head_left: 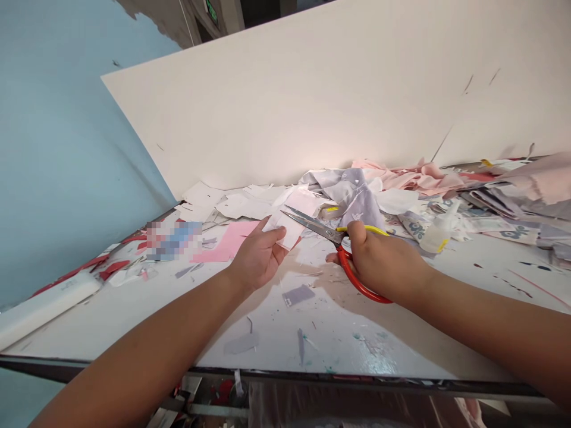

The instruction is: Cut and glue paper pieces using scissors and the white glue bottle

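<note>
Between the thumb and fingers of my left hand is a small pale pinkish-white piece, flat and straight-edged; whether it is paper or cloth I cannot tell. My right hand is wrapped round the handles of a pair of scissors, one yellow and one red. The blades point left, slightly parted, and lie at the held piece. Below the hands, a small grey scrap rests on the white table.
White card pieces lie along the back, beside lavender fabric and pink fabric. A clear plastic bottle is on the right. A pink sheet and a long white roll are leftward. A white board stands behind.
</note>
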`<state>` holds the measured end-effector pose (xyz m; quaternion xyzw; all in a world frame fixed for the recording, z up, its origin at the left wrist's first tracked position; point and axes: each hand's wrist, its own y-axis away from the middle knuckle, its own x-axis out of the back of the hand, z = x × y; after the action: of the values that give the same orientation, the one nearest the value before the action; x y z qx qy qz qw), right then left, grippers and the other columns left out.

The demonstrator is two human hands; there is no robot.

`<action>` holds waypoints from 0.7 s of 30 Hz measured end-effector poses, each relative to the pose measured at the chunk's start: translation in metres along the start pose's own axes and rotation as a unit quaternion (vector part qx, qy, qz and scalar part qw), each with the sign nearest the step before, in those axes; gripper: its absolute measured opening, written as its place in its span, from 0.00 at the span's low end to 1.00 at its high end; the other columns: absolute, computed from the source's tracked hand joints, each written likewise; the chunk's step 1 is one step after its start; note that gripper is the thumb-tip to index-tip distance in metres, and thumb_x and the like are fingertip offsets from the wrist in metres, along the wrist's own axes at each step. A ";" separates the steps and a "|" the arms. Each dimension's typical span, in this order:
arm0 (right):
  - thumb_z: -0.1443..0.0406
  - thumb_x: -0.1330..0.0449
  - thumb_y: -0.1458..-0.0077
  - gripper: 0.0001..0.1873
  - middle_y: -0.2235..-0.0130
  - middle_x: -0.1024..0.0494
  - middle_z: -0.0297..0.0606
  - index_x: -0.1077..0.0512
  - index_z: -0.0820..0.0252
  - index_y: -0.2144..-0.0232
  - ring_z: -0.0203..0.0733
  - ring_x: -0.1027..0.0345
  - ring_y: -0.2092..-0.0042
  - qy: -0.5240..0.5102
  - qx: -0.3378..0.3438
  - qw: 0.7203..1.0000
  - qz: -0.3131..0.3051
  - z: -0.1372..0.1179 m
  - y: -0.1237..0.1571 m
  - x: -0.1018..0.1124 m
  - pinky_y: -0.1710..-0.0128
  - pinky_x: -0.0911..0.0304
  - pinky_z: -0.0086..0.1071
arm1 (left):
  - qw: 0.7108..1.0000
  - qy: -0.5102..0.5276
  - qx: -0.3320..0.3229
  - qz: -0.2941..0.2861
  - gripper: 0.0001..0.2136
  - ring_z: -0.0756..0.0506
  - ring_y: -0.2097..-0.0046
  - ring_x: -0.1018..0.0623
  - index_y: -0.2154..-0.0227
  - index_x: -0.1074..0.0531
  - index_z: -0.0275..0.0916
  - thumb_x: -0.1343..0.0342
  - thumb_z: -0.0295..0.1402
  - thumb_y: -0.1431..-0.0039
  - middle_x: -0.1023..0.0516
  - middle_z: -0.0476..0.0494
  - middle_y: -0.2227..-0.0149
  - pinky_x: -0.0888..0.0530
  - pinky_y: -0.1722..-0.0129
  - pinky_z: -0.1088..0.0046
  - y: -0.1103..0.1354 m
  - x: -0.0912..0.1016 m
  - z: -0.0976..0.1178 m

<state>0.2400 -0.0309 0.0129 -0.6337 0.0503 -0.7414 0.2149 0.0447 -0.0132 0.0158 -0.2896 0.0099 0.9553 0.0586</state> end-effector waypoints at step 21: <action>0.50 0.64 0.43 0.27 0.83 0.30 0.44 0.39 0.68 0.66 0.44 0.34 0.81 0.023 0.013 1.000 -0.009 -0.004 0.002 -0.002 0.82 0.57 0.27 | 0.999 -0.011 -0.001 -0.046 0.15 0.48 0.54 0.28 0.59 0.35 0.40 0.49 0.21 0.49 0.26 0.48 0.62 0.32 0.50 0.62 0.001 -0.006 0.001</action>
<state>0.2369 -0.0329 0.0093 -0.6142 0.0401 -0.7582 0.2151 0.0490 -0.0143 0.0196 -0.2789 -0.0049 0.9548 0.1026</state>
